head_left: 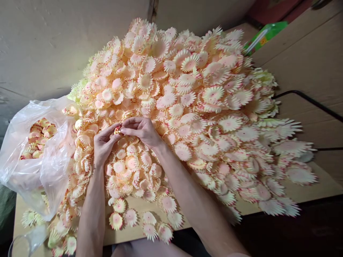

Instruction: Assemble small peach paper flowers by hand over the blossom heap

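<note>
A big heap of cream and pink paper flower pieces [187,92] covers the wooden table [308,189]. My left hand [103,142] and my right hand [142,130] meet over the near left part of the heap. Their fingertips pinch one small flower piece [118,129] between them, with red and yellow showing on it. Most of that piece is hidden by my fingers. Both forearms reach up from the bottom edge across loose flowers.
A clear plastic bag [45,157] with more flower pieces lies open at the left. A green box [264,35] sits at the far right of the table. A black cable [308,101] runs along the right. A grey wall stands behind.
</note>
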The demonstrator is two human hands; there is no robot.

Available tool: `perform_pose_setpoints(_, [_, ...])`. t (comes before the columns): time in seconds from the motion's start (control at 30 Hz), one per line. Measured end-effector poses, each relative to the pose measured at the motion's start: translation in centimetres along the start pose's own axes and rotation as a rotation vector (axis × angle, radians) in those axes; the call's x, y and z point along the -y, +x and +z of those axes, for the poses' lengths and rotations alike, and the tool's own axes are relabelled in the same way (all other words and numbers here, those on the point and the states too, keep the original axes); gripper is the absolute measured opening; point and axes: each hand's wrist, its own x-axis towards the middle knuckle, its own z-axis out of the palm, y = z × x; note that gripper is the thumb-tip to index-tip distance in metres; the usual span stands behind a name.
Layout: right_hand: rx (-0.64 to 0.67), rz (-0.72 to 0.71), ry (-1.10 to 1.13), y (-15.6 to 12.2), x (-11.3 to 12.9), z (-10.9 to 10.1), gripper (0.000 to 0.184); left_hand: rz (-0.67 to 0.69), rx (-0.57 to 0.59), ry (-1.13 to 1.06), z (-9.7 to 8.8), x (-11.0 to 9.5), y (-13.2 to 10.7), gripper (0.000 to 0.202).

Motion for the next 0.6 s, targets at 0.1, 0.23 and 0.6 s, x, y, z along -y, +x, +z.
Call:
perform_pose_setpoints(0.1, [-0.009, 0.028, 0.013, -0.02, -0.03, 0.05, 0.033, -0.007, 0.005, -0.006, 0.04, -0.02, 0.0, 0.042])
perform_pose_setpoints(0.23, [-0.012, 0.043, 0.031, -0.07, 0.15, 0.19, 0.031, 0.003, 0.014, -0.016, 0.09, -0.08, 0.02, 0.041])
perform_pose_setpoints(0.6, [-0.015, 0.042, 0.009, 0.02, -0.25, -0.17, 0.034, -0.018, 0.074, 0.026, -0.05, -0.01, 0.08, 0.046])
